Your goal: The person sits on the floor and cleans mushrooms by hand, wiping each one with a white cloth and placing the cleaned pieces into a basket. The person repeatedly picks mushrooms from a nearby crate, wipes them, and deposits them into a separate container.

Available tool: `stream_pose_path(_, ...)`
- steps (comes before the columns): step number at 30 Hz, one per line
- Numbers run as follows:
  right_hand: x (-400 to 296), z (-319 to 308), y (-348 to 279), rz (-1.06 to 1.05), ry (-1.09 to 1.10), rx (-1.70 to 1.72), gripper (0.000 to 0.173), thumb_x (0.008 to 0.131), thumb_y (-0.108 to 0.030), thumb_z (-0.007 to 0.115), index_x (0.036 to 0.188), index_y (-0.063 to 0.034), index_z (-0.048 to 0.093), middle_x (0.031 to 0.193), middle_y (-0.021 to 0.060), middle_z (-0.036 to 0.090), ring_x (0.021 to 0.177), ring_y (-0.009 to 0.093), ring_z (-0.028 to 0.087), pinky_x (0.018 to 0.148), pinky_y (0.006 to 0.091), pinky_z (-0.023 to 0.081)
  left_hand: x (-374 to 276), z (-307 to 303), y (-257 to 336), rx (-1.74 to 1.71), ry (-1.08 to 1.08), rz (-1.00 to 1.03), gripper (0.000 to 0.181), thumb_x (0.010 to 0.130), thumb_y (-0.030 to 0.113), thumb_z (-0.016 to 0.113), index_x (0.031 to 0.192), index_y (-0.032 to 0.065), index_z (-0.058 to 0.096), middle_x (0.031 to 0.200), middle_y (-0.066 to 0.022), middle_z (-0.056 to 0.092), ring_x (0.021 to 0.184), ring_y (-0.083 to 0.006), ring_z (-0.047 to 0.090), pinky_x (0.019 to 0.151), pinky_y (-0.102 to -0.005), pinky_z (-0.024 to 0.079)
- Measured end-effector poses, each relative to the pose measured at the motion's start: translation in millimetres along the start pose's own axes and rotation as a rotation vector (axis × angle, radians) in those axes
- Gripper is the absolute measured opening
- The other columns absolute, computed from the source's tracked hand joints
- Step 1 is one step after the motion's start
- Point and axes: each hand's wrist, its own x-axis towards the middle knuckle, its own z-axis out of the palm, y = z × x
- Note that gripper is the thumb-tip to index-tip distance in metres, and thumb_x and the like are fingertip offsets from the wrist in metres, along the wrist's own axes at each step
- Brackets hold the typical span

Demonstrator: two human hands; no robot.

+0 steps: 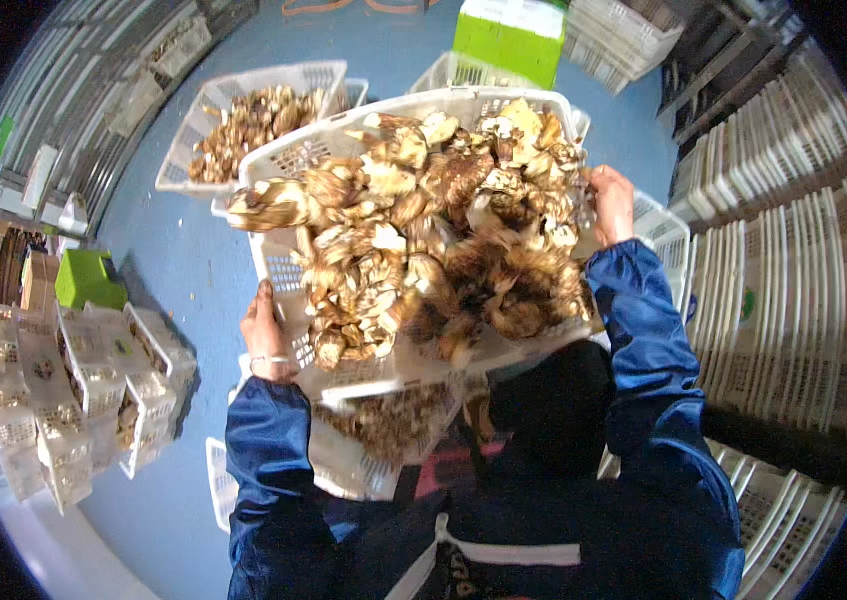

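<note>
A white perforated plastic crate [285, 274] is held up before me, heaped with brown and cream mushrooms [408, 187]. My left hand [266, 334] grips its left side, fingers partly hidden by the crate wall. On the far right side, my right hand [609, 201] clasps the rim. The mushrooms look whole or cut in pieces, and some are blurred. Lower down, between the held crate and my body, another crate of smaller mushroom pieces [401, 420] is partly covered.
Beyond the held crate stands a white crate [202, 120] of mushrooms on the blue floor [161, 277]. Stacked white crates [746, 300] line the right. Several more [105, 390] stand at left near a green box [90, 279]. A bright green box [510, 45] is at the back.
</note>
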Motion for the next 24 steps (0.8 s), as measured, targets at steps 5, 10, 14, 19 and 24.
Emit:
stream_pose_path(5,2,2,27,0.005,-0.009,0.034,0.018,0.078,-0.01,0.058,0.061,-0.0073,0.054,0.058,-0.0021,0.051,0.051,0.006,0.039,0.05,0.0236,0.03,-4,2,-17,-0.073,0.11,-0.006,0.026,0.087,0.028,0.057,0.07,0.0081,0.055,0.059,0.006,0.043,0.05,-0.0052,0.035,0.044,-0.0234,0.027)
stream_pose_path(10,-16,-4,-12,-0.273,0.01,0.052,0.015,0.084,-0.008,0.049,0.069,-0.0076,0.053,0.068,0.0009,0.055,0.057,0.008,0.047,0.051,0.0227,0.036,-21,3,-6,-0.244,0.123,0.222,0.025,0.09,0.029,0.052,0.081,0.0061,0.057,0.063,0.0032,0.049,0.054,-0.007,0.042,0.049,-0.0229,0.035)
stream_pose_path(14,5,26,0,-0.054,0.123,0.16,0.02,0.079,-0.004,0.051,0.06,-0.0079,0.046,0.061,-0.0008,0.045,0.055,0.01,0.04,0.051,0.0278,0.032,40,-17,-42,-0.046,0.014,0.096,0.034,0.087,0.035,0.055,0.086,0.0012,0.061,0.07,0.0006,0.05,0.06,-0.0088,0.039,0.052,-0.0241,0.033)
stream_pose_path(19,10,7,32,0.036,0.058,0.128,0.025,0.078,-0.005,0.056,0.056,-0.0118,0.045,0.053,-0.0039,0.041,0.049,0.006,0.036,0.047,0.023,0.03,15,14,-1,0.083,0.044,-0.001,0.029,0.086,0.032,0.059,0.073,0.0057,0.059,0.058,0.0053,0.046,0.051,-0.0041,0.035,0.046,-0.021,0.027)
stream_pose_path(24,33,-1,60,0.028,0.131,0.16,0.026,0.079,-0.007,0.057,0.056,-0.0116,0.045,0.053,-0.0033,0.042,0.047,0.007,0.036,0.043,0.0228,0.027,42,20,-6,0.106,-0.049,0.077,0.033,0.085,0.033,0.06,0.062,0.0109,0.053,0.054,0.0074,0.041,0.047,-0.0031,0.031,0.043,-0.0216,0.022)
